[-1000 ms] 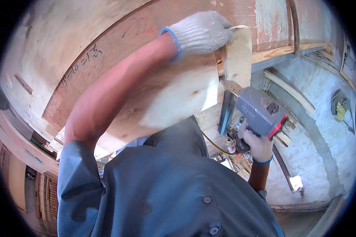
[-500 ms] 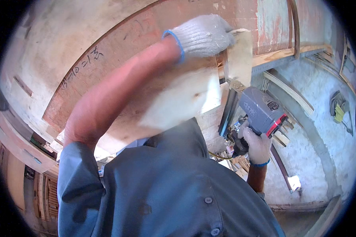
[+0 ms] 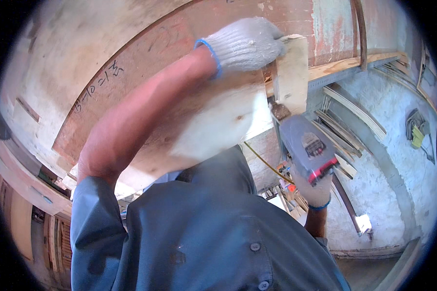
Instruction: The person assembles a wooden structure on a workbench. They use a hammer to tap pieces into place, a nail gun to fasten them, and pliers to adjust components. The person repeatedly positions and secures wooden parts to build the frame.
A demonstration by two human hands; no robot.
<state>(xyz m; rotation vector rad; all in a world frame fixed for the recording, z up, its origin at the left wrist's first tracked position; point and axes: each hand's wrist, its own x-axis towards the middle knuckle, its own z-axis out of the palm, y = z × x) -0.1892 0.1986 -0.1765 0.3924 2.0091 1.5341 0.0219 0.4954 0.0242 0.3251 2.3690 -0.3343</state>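
Note:
My right hand (image 3: 313,190), in a white knit glove with a blue cuff, grips a grey and red nail gun (image 3: 307,148). The gun's top hides most of my fingers, and its nose (image 3: 279,109) sits by the lower end of a pale plywood strip (image 3: 294,72). Across the panel reaches my left arm, and my gloved left hand (image 3: 247,44) is closed at the strip's upper left edge, its fingertips partly hidden. A pale plywood sheet (image 3: 218,121) lies beneath that forearm.
Behind the sheet is a large brown board (image 3: 145,63) with handwriting. A yellow hose (image 3: 267,162) runs below the nail gun. Wood strips (image 3: 340,138) lean on the right, beside a concrete floor (image 3: 374,194). A wooden rail (image 3: 335,70) borders the far side.
The nail gun has turned in my right hand, its nose swinging toward the strip's lower end and its top now facing me. My left hand has shifted slightly left.

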